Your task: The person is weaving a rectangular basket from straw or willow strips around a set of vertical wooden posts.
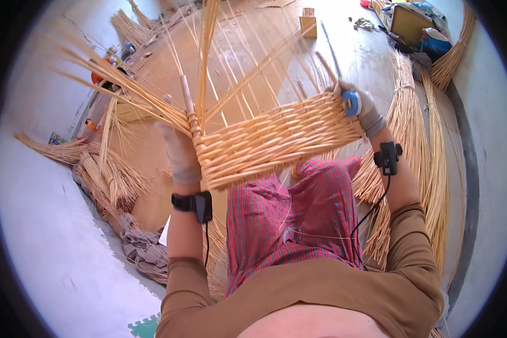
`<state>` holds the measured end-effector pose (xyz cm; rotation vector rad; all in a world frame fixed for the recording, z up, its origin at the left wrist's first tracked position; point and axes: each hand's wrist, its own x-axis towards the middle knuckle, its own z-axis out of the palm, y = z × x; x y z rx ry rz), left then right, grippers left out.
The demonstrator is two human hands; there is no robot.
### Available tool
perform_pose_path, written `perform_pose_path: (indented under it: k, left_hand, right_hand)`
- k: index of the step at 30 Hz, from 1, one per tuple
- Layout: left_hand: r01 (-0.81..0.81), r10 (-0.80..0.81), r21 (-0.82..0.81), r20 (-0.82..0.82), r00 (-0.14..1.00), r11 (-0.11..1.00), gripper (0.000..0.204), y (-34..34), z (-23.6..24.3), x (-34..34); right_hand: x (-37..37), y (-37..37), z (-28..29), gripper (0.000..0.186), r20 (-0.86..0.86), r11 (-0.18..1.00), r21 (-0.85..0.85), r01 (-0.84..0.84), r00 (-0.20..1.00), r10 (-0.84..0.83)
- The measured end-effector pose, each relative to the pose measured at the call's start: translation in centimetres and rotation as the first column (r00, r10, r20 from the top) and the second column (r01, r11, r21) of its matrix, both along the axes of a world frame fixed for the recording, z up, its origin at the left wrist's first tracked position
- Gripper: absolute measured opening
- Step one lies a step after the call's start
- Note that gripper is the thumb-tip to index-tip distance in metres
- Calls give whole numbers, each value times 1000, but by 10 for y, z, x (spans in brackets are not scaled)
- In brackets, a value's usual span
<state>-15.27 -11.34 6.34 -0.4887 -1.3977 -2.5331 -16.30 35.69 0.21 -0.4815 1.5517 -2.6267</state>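
Note:
A woven wicker panel (276, 132) is held up in front of me, its left end lower and nearer than its right. Long unwoven willow rods (208, 62) fan out from its top and left corner, beside a thicker corner stake (187, 93). My left hand (181, 153), in a pale glove, closes on the panel's left end, its fingers partly hidden behind the rods. At the upper right corner, my gloved right hand (370, 115) grips the other end. A small rounded blue object (352, 103), possibly a tape measure, sits at that hand's fingers.
Tall bundles of willow rods (403, 118) lie along the right wall. More bundles (110, 174) and a grey cloth (143, 245) lie at the left. A small wooden block (308, 23) stands on the floor ahead. A blue bucket (435, 42) is among clutter at far right.

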Motion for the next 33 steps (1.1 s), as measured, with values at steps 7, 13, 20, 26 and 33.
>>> perform_pose_path:
  k: [7, 13, 20, 26, 33]
  left_hand:
    - [328, -290, -81, 306, 907, 941, 45, 41, -81, -77]
    - [352, -448, 277, 568, 691, 894, 30, 51, -188, -103]
    - [209, -306, 225, 641, 704, 952, 29, 55, -193, -85]
    - [112, -192, 189, 484, 854, 976, 27, 66, -172, -73]
    - [262, -413, 370, 425, 805, 891, 29, 54, -198, -74]
  right_hand:
    - [18, 7, -29, 31, 24, 923, -4, 385, 923, -385]
    - [32, 24, -135, 34, 255, 950, -51, 309, 923, -286]
    - [24, 18, -154, 34, 170, 937, -19, 348, 925, -340]
    - [36, 16, -146, 31, 85, 905, -106, 413, 910, -405]
    - [51, 2, -114, 35, -7, 800, 237, 552, 824, -567]
